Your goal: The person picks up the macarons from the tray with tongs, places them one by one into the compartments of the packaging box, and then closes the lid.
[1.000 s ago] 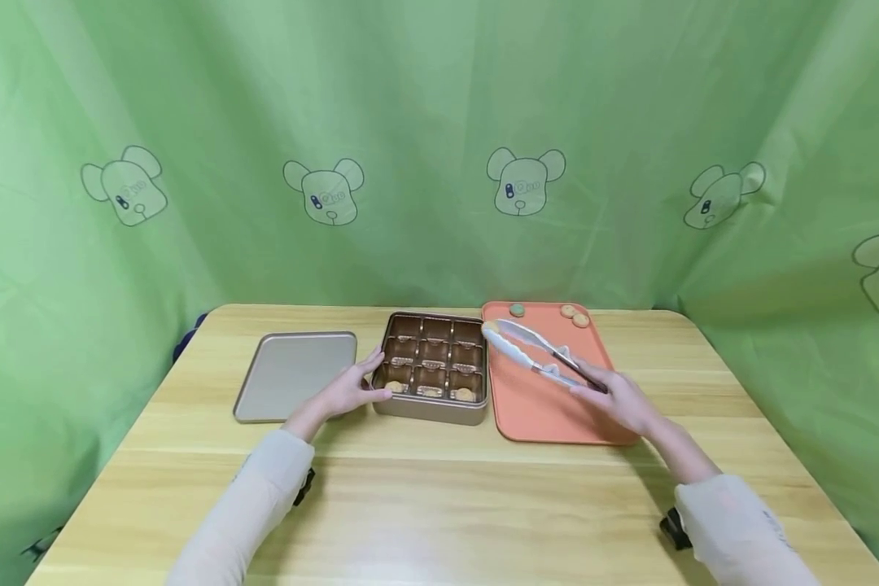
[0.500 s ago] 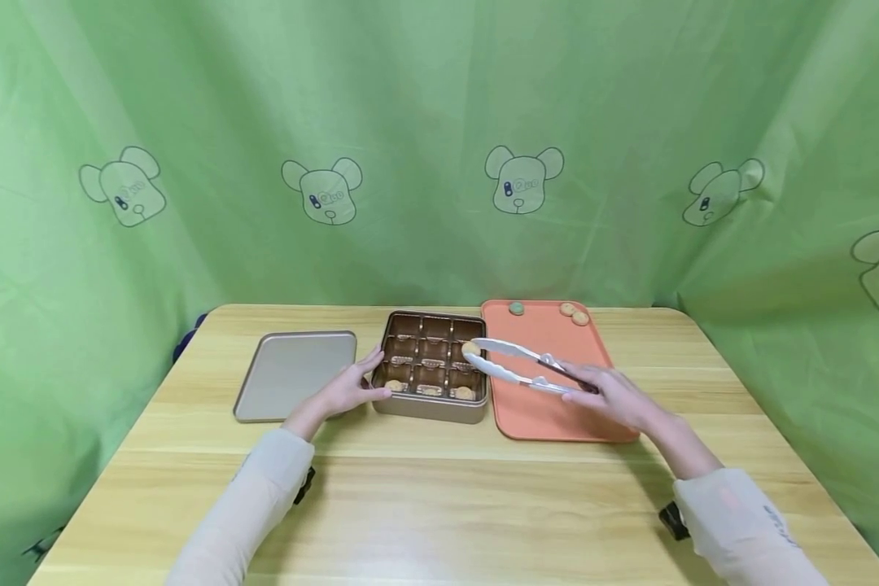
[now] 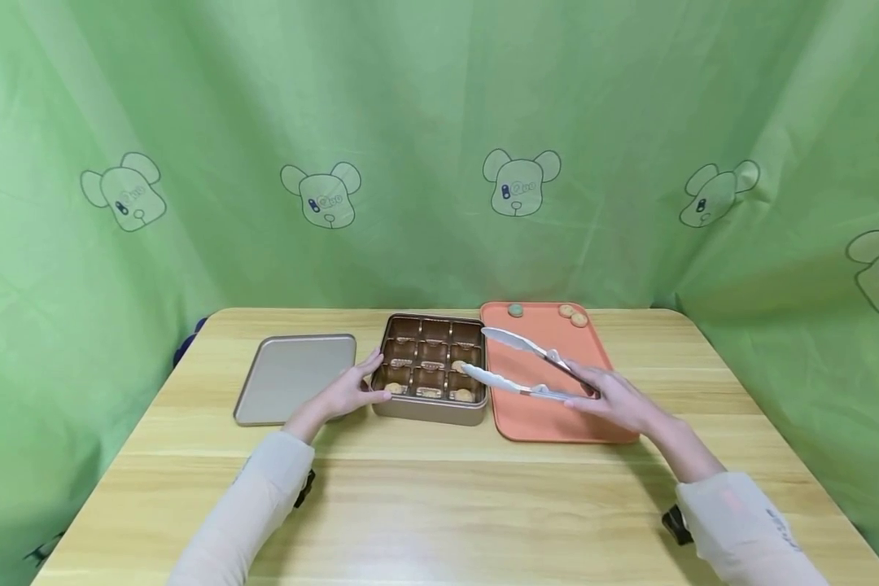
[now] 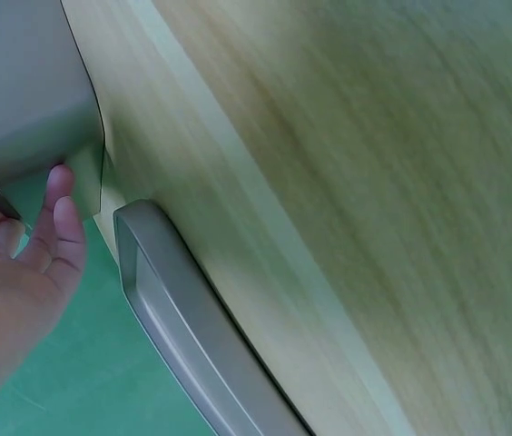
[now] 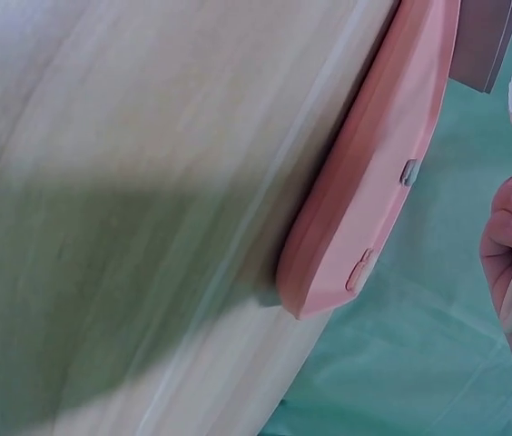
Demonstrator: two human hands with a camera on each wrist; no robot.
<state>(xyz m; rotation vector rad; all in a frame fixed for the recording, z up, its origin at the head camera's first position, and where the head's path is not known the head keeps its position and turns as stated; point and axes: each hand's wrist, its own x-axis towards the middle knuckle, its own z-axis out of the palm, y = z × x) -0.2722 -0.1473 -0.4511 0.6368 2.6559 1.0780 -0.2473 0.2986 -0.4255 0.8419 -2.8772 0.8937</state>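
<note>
A brown tin box (image 3: 428, 411) with a divided insert stands mid-table. My left hand (image 3: 347, 391) holds its front left corner, thumb at the front rim and fingers along the left side. My right hand (image 3: 615, 400) grips a pair of tongs (image 3: 511, 338), whose arms stand spread apart. One tip is over the box beside a round cookie (image 3: 457, 367) in the right compartment of the middle row; the other is above the right rim. The front row holds a cookie (image 3: 394, 389) on the left, a cookie (image 3: 429, 393) in the middle and a cookie (image 3: 463, 395) on the right.
A coral tray (image 3: 527, 423) lies right of the box, bearing a green cookie (image 3: 515, 310) and two pale cookies (image 3: 579, 320) at its back. A flat metal lid (image 3: 293, 378) lies left on the wooden table (image 3: 425, 505). A green curtain (image 3: 425, 252) hangs behind.
The tongs have carried a cookie leftward from the tray's edge over the box and parted; the cookie now lies in the middle row's right compartment. My left hand has stayed put.
</note>
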